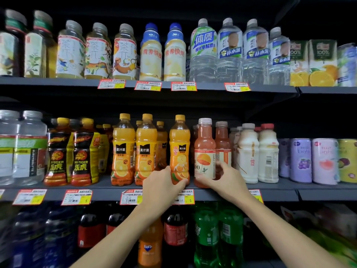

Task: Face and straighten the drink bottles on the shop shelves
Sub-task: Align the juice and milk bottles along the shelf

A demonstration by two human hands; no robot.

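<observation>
Clutter hems me in on the middle shelf. My left hand curls round the base of the orange juice bottle at the front edge; my right hand pinches the foot of the pink bottle just beside it, both upright. Two more orange bottles stand to the left, a second pink bottle sits close behind my right fingers, and milky white bottles stand beyond. Price tags hang below.

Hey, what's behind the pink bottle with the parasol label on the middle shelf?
Another pink bottle stands behind it to the right, and more caps peek out at its left. Their lower parts are covered.
</observation>
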